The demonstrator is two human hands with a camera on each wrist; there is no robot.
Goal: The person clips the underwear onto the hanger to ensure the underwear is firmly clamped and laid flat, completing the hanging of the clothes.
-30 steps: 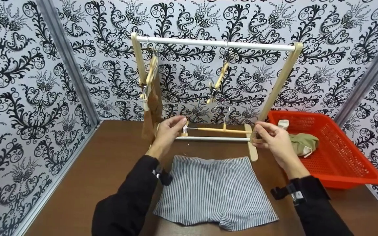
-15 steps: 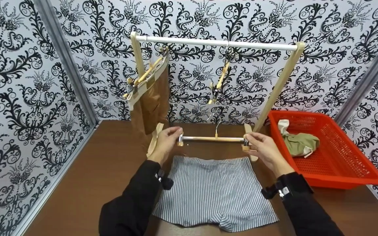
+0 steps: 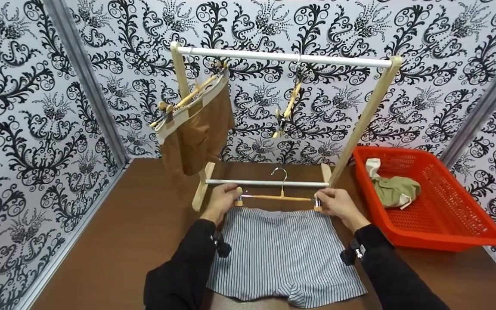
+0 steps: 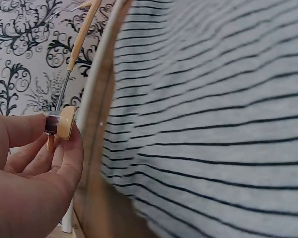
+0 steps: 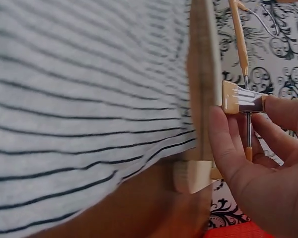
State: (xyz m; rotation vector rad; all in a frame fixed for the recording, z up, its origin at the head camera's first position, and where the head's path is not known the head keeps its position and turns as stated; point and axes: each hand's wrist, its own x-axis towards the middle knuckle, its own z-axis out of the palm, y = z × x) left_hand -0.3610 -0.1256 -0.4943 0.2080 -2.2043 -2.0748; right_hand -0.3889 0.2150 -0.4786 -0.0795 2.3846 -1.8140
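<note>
A wooden clip hanger with a metal hook is held level between both hands, right at the waistband of the striped shorts, which lie flat on the table. My left hand pinches the hanger's left clip between thumb and fingers. At the other end, my right hand pinches the right clip. Both wrist views show the clips close beside the waistband edge, with no cloth between their pads.
Behind stands a wooden rack with a white top rail. Brown shorts hang on its left, and a bare clip hanger hangs near the middle. A red basket at right holds a green garment.
Both hands have brought the hanger down and toward the person, from near the rack's lower bar to the striped waistband. The hanging brown shorts have swung round to face more forward.
</note>
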